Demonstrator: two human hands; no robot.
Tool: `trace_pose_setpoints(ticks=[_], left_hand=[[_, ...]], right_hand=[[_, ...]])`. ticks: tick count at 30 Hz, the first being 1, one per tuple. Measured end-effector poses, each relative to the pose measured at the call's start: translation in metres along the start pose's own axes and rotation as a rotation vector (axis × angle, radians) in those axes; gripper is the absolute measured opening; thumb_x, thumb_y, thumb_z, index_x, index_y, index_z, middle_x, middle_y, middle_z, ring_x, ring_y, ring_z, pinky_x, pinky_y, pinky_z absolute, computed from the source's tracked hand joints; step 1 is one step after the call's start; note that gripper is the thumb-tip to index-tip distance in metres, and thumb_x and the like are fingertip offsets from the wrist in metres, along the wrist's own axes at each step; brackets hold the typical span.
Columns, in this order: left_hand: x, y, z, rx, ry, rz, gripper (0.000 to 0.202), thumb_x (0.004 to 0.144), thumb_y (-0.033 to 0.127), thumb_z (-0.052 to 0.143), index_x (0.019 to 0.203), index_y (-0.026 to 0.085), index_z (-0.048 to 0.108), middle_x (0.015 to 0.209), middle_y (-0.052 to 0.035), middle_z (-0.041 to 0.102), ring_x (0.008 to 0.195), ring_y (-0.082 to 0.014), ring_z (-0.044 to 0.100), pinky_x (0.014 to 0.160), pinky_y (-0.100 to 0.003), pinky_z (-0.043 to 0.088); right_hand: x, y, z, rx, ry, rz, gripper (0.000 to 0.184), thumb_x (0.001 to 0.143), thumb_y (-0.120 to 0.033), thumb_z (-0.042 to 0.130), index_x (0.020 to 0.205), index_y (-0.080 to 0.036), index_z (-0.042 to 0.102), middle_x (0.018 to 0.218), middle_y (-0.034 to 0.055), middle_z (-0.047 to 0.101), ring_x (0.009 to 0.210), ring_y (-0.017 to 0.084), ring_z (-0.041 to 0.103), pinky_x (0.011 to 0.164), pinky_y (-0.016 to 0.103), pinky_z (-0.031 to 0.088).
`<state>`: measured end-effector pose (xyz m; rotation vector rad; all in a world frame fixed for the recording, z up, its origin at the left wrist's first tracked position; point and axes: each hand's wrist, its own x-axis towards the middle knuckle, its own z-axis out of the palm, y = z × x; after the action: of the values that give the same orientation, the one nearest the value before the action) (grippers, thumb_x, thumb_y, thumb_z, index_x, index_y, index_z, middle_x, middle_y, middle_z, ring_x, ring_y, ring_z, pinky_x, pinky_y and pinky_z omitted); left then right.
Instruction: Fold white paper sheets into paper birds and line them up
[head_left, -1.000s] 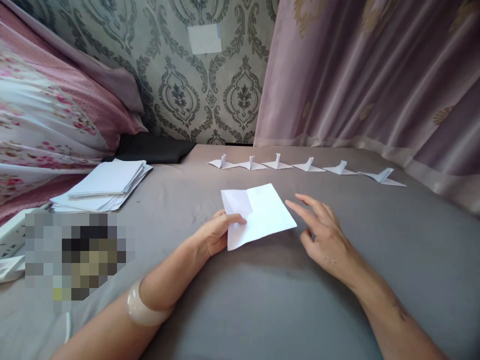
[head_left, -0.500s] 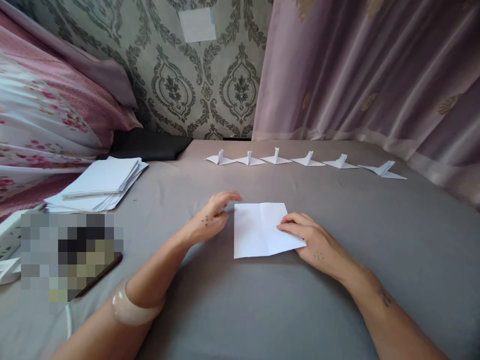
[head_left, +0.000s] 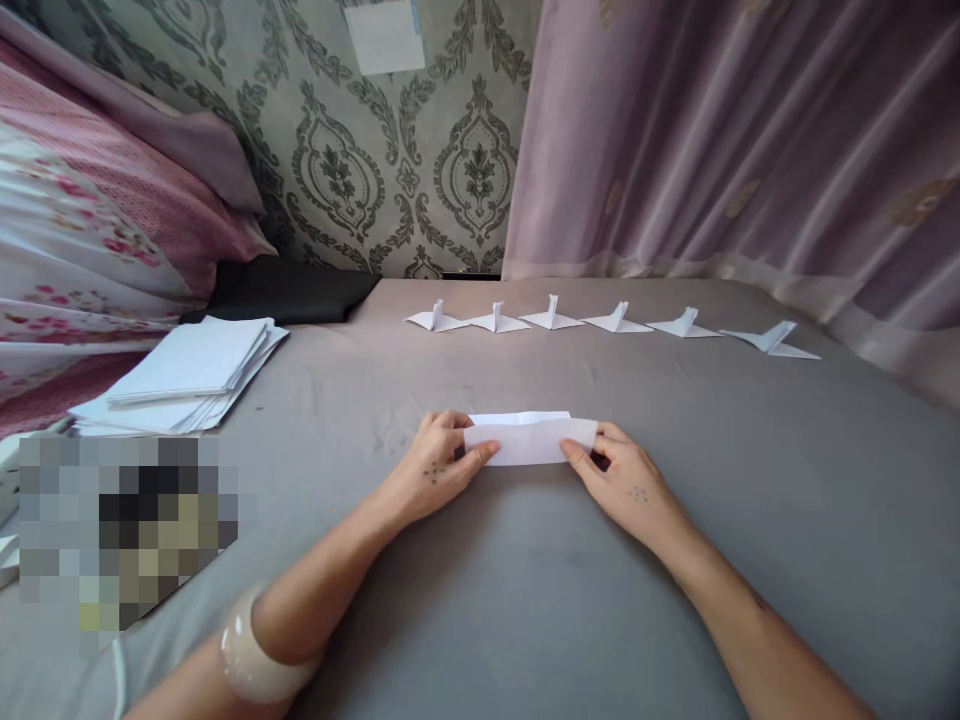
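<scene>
A white sheet of paper (head_left: 529, 443) is between my hands, its near part bent up and over toward the far edge. My left hand (head_left: 448, 450) grips its left end, with the thumb on the near face and the fingers behind. At the right end, my right hand (head_left: 619, 460) pinches the sheet the same way. The far strip of the paper shows just beyond the bent-over flap. A row of several folded white paper figures (head_left: 552, 314) stands farther back on the grey cloth (head_left: 540, 600), beyond both hands.
To the left lies a stack of white paper (head_left: 187, 360), with a black folded item (head_left: 292, 290) behind it. A blurred-out object (head_left: 142, 540) sits at the near left beside a white cable (head_left: 120, 680). Curtains (head_left: 637, 150) and a patterned wall (head_left: 330, 170) border the back.
My left hand has come to the paper and taken hold of its left end. The sheet, open and nearly flat before, is now bent over away from me.
</scene>
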<state>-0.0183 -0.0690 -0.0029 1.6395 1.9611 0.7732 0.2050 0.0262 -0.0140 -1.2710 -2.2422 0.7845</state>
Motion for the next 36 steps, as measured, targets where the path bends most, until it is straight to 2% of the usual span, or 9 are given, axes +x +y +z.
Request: trace_pose_setpoints(ticks=[4, 8, 11, 15, 24, 30, 36], left_hand=[[0.005, 0.002, 0.01, 0.034, 0.087, -0.029, 0.049, 0.093, 0.044, 0.039, 0.054, 0.017, 0.052, 0.093, -0.0105, 0.058, 0.093, -0.0245, 0.05, 0.089, -0.044, 0.041], [0.01, 0.0, 0.012, 0.072, 0.136, -0.03, 0.04, 0.089, 0.036, 0.047, 0.053, 0.017, 0.046, 0.088, -0.0095, 0.056, 0.088, -0.0234, 0.047, 0.086, -0.044, 0.04], [0.011, 0.001, 0.012, 0.067, 0.126, -0.097, 0.036, 0.085, 0.034, 0.052, 0.054, 0.016, 0.046, 0.091, -0.0098, 0.055, 0.089, -0.0242, 0.045, 0.084, -0.043, 0.04], [0.013, 0.002, 0.01, 0.035, 0.11, -0.112, 0.033, 0.082, 0.03, 0.056, 0.054, 0.016, 0.045, 0.09, -0.0089, 0.054, 0.091, -0.0241, 0.046, 0.085, -0.042, 0.04], [0.014, 0.004, 0.005, -0.013, 0.07, -0.164, 0.033, 0.08, 0.027, 0.06, 0.053, 0.016, 0.043, 0.092, -0.0083, 0.056, 0.092, -0.0249, 0.046, 0.082, -0.04, 0.042], [0.011, 0.003, 0.007, -0.037, 0.058, -0.191, 0.03, 0.08, 0.027, 0.06, 0.055, 0.016, 0.048, 0.101, -0.0093, 0.055, 0.098, -0.0262, 0.046, 0.085, -0.04, 0.042], [0.008, -0.002, 0.012, 0.027, 0.106, -0.124, 0.03, 0.084, 0.028, 0.055, 0.058, 0.016, 0.05, 0.1, -0.0091, 0.053, 0.095, -0.0245, 0.045, 0.085, -0.04, 0.042]], right_hand=[[0.006, 0.0, 0.006, -0.062, 0.099, 0.023, 0.043, 0.086, -0.05, 0.05, 0.055, -0.02, 0.053, 0.093, 0.0054, 0.062, 0.063, 0.013, 0.055, 0.062, 0.03, 0.043], [0.01, 0.003, 0.011, -0.08, 0.129, 0.051, 0.039, 0.083, -0.048, 0.053, 0.055, -0.021, 0.052, 0.09, 0.0048, 0.061, 0.063, 0.014, 0.055, 0.064, 0.031, 0.042], [0.011, 0.005, 0.012, -0.07, 0.109, 0.079, 0.037, 0.081, -0.046, 0.055, 0.054, -0.021, 0.05, 0.09, 0.004, 0.06, 0.063, 0.014, 0.056, 0.065, 0.031, 0.042], [0.013, 0.005, 0.01, -0.057, 0.09, 0.088, 0.037, 0.079, -0.044, 0.057, 0.052, -0.021, 0.046, 0.086, 0.003, 0.059, 0.06, 0.012, 0.053, 0.062, 0.03, 0.041], [0.016, 0.008, 0.009, -0.023, 0.068, 0.097, 0.032, 0.077, -0.038, 0.058, 0.052, -0.021, 0.049, 0.086, 0.0028, 0.059, 0.057, 0.011, 0.051, 0.06, 0.029, 0.042], [0.016, 0.01, 0.009, 0.007, 0.04, 0.129, 0.027, 0.077, -0.037, 0.059, 0.057, -0.02, 0.055, 0.091, 0.0041, 0.058, 0.071, 0.014, 0.058, 0.067, 0.029, 0.045], [0.015, 0.012, 0.009, 0.003, 0.02, 0.134, 0.028, 0.079, -0.037, 0.058, 0.057, -0.02, 0.053, 0.093, 0.0041, 0.057, 0.073, 0.014, 0.058, 0.066, 0.028, 0.045]])
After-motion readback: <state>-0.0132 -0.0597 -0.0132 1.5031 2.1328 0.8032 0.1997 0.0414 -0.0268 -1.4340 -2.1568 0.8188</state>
